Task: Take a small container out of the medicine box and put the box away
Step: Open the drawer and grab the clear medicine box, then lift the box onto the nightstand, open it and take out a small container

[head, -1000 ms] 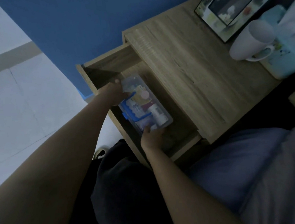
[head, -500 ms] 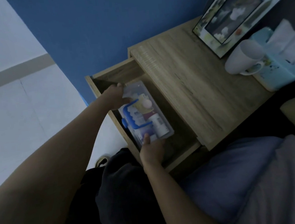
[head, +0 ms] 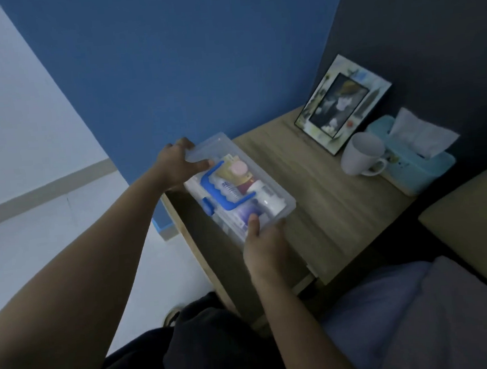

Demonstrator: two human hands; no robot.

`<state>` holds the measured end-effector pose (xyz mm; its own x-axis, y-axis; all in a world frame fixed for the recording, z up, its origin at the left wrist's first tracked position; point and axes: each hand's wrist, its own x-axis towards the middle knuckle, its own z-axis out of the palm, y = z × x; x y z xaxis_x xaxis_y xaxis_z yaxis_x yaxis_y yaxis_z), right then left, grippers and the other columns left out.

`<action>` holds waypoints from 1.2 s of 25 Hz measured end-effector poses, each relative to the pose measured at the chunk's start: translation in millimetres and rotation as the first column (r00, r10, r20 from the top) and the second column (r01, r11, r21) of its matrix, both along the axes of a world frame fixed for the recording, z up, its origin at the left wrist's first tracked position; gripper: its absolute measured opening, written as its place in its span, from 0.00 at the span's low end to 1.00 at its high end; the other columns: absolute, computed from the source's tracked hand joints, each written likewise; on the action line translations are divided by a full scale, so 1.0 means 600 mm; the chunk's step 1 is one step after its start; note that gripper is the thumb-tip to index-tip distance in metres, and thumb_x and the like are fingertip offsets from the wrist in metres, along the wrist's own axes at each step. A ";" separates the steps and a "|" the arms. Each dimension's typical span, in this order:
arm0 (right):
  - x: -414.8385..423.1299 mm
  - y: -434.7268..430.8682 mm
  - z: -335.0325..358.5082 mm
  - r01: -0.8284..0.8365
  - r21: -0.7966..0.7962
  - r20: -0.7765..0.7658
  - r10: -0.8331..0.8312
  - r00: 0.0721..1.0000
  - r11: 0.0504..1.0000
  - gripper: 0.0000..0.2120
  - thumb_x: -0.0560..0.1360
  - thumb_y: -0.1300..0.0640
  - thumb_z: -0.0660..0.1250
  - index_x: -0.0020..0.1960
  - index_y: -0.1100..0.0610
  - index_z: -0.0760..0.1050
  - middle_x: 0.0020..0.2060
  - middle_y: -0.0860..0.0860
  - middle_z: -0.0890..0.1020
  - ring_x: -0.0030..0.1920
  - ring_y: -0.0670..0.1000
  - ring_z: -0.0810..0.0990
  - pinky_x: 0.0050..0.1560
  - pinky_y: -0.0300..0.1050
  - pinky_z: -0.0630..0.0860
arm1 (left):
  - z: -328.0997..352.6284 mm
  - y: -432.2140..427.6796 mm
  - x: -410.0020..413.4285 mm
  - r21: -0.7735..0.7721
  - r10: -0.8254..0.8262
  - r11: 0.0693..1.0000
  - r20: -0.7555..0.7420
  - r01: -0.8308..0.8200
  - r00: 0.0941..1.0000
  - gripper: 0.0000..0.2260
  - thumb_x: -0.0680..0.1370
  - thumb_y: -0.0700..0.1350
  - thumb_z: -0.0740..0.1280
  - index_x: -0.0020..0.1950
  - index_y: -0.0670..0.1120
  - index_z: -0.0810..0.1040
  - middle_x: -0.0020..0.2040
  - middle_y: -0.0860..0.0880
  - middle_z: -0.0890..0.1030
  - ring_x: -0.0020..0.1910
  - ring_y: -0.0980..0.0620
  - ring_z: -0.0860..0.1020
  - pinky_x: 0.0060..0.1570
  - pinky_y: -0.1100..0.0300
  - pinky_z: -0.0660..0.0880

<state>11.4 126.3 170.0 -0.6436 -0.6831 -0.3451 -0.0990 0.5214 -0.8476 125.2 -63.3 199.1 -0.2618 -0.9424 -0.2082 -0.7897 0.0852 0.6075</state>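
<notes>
The medicine box (head: pixel 278 194) is a clear plastic case with a blue handle (head: pixel 220 187) on its closed lid. Small bottles and tubes show through the lid. I hold it in the air above the open drawer (head: pixel 209 242) of the wooden nightstand (head: pixel 333 194). My left hand (head: pixel 176 166) grips the far end of the box. My right hand (head: pixel 263 245) grips the near end, thumb on the lid.
On the nightstand's back right stand a picture frame (head: pixel 342 108), a white mug (head: pixel 362 157) and a light blue tissue box (head: pixel 412 159). A blue wall rises behind. The bed with a grey-blue cover (head: pixel 406 311) lies at lower right, white floor at left.
Both hands have lifted the medicine box up out of the drawer. It now hangs above the drawer and the nightstand's left edge.
</notes>
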 end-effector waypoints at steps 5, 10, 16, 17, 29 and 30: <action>-0.157 -0.108 0.033 -0.115 -0.040 -0.051 0.113 0.992 0.993 0.17 0.79 0.50 0.58 0.65 0.56 0.68 0.55 0.55 0.80 0.47 0.51 0.80 0.39 0.40 0.74 | 0.014 -0.039 -0.064 0.198 0.229 0.966 -0.358 -0.166 0.905 0.25 0.68 0.52 0.73 0.60 0.47 0.68 0.61 0.37 0.75 0.58 0.37 0.77 0.60 0.42 0.75; -0.279 -0.204 0.010 -0.180 0.050 -0.082 0.183 0.980 0.982 0.18 0.79 0.51 0.57 0.65 0.58 0.70 0.61 0.59 0.78 0.59 0.59 0.77 0.61 0.55 0.74 | -0.050 -0.055 -0.132 0.285 0.305 0.941 -0.486 -0.182 0.819 0.22 0.69 0.45 0.73 0.60 0.47 0.70 0.56 0.43 0.78 0.56 0.39 0.79 0.58 0.42 0.76; -0.331 -0.244 -0.014 -0.249 0.014 -0.121 0.249 0.961 0.968 0.17 0.78 0.49 0.60 0.64 0.56 0.72 0.56 0.56 0.81 0.48 0.51 0.78 0.45 0.42 0.70 | -0.107 -0.077 -0.161 0.222 0.257 0.960 -0.469 -0.168 0.845 0.23 0.72 0.51 0.72 0.63 0.47 0.70 0.57 0.45 0.79 0.51 0.46 0.80 0.52 0.50 0.79; -0.336 -0.247 -0.018 -0.251 0.001 -0.114 0.249 0.962 0.968 0.18 0.78 0.49 0.60 0.64 0.56 0.71 0.57 0.56 0.80 0.48 0.51 0.77 0.44 0.42 0.70 | -0.111 -0.079 -0.163 0.214 0.245 0.964 -0.461 -0.161 0.853 0.24 0.72 0.52 0.72 0.64 0.47 0.69 0.57 0.46 0.79 0.52 0.46 0.80 0.53 0.50 0.79; -0.348 -0.275 -0.007 -0.602 0.393 -0.612 0.686 0.394 0.695 0.25 0.82 0.51 0.50 0.76 0.54 0.48 0.77 0.54 0.45 0.77 0.56 0.44 0.75 0.51 0.45 | -0.142 0.042 -0.248 0.481 0.563 0.803 -0.422 -0.351 0.710 0.27 0.71 0.65 0.66 0.61 0.47 0.69 0.57 0.48 0.74 0.51 0.51 0.77 0.44 0.58 0.76; -0.349 -0.275 -0.010 -0.621 0.438 -0.582 0.732 0.355 0.650 0.25 0.82 0.49 0.48 0.76 0.52 0.47 0.77 0.53 0.44 0.77 0.55 0.42 0.76 0.51 0.43 | -0.144 0.049 -0.261 0.501 0.523 0.816 -0.430 -0.287 0.736 0.27 0.71 0.66 0.64 0.59 0.46 0.72 0.55 0.49 0.76 0.50 0.50 0.78 0.46 0.56 0.76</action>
